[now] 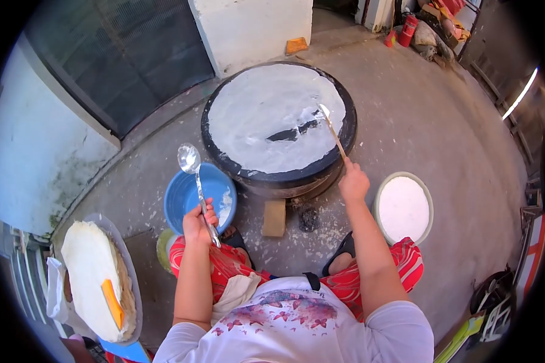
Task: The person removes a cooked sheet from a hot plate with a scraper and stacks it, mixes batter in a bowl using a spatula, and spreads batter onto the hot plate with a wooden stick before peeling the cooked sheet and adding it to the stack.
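In front of me stands a large round black griddle [349,130] on a low base. A thin white layer of batter [254,115] covers most of it, with a dark bare gap right of the middle. My right hand [354,183] grips a wooden-handled spreader [334,134], its white-coated end on the batter beside that gap. My left hand [198,222] is closed round the handle of a metal ladle [189,158], bowl up, above a blue basin [177,202]. White batter smears the basin's inside.
A bucket of white batter [404,209] stands by my right knee. At left, a stack of thin white flatbreads [94,272] bears an orange scraper-like piece [112,304]. A brick-like block [274,218] sits before the griddle. White flakes litter the concrete floor [454,181].
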Available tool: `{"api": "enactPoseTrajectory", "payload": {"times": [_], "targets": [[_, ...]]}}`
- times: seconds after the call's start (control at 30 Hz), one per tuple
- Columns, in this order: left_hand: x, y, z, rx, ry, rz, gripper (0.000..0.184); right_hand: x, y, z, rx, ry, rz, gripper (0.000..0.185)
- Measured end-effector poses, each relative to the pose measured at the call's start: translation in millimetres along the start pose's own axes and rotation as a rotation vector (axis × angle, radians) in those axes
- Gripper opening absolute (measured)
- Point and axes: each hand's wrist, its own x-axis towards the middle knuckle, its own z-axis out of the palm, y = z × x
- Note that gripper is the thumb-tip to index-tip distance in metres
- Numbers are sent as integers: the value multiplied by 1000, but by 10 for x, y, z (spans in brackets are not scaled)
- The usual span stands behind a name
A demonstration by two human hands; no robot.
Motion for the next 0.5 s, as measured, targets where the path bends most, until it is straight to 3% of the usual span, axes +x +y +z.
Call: {"api": "enactPoseTrajectory", "payload": {"times": [0.07,0.17,0.33,0.43,0.5], "targets": [[-9,1,23,6,13,5,28,2,-52,-127,33,-65,77,41],[-8,-12,28,6,17,15,28,-91,-69,-87,337,-250,270,35],[18,-35,23,29,24,19,29,280,433,169,477,-172,257,32],[13,-22,50,27,27,6,28,383,549,182,500,-288,319,29],[34,-19,16,6,19,-3,28,305,567,122,458,-323,134,27]]}}
